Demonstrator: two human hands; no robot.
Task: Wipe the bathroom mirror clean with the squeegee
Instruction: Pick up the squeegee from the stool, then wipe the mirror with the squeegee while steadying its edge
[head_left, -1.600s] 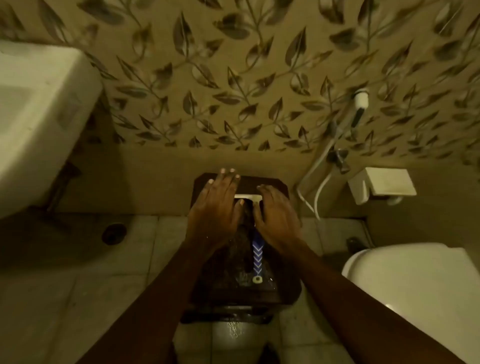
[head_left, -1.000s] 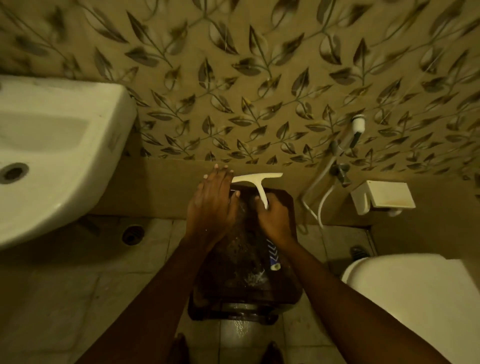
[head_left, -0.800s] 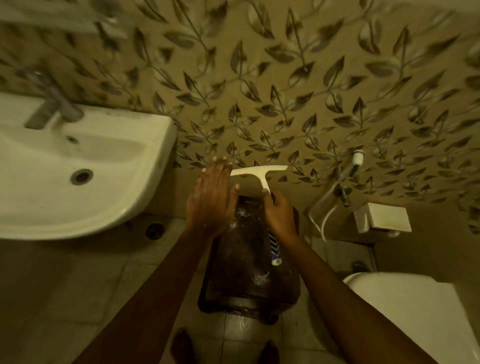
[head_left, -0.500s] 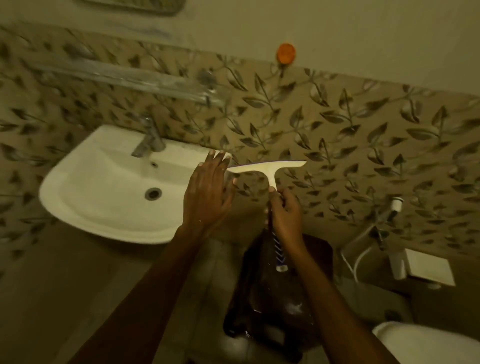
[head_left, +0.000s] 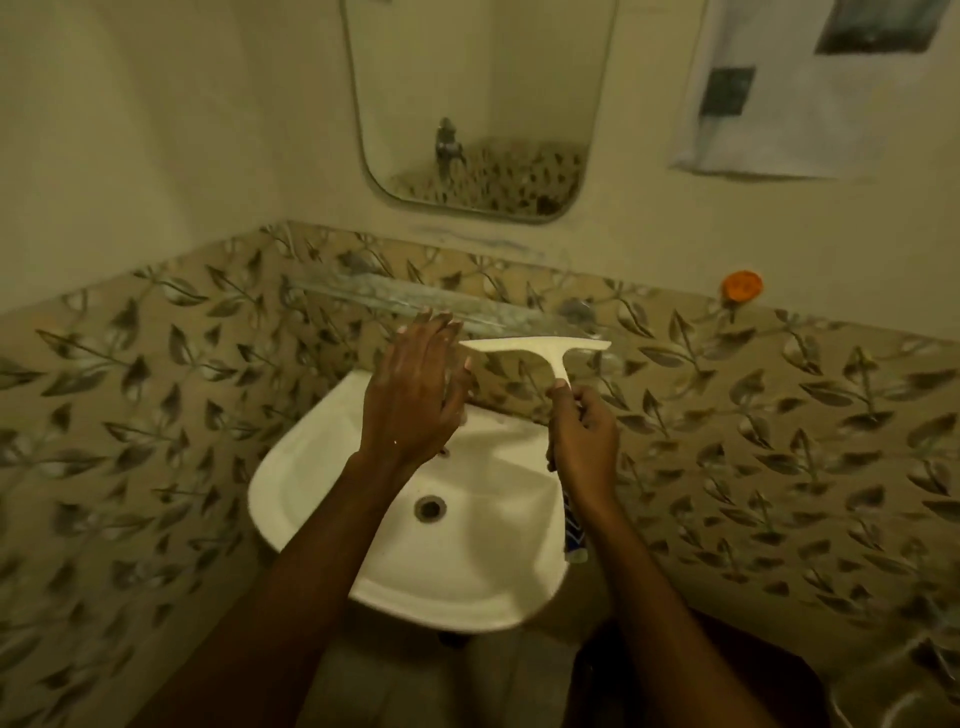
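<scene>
Overhead and slightly left of both hands, mirror (head_left: 478, 98) hung on the wall above the sink (head_left: 415, 519), long axis upright, not yet touched. Squeegee (head_left: 545, 353) gripped by its handle in the closed right hand (head_left: 582, 441), well below the glass: handle running up and away toward the wall, pale blade crosswise at the top, level. Left hand (head_left: 415, 395) open and empty, fingers spread just beside the blade's left tip; both hands about equally far from the glass.

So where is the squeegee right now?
Centre of the head view, squeegee gripped in the right hand, above the sink and below the mirror.
</scene>
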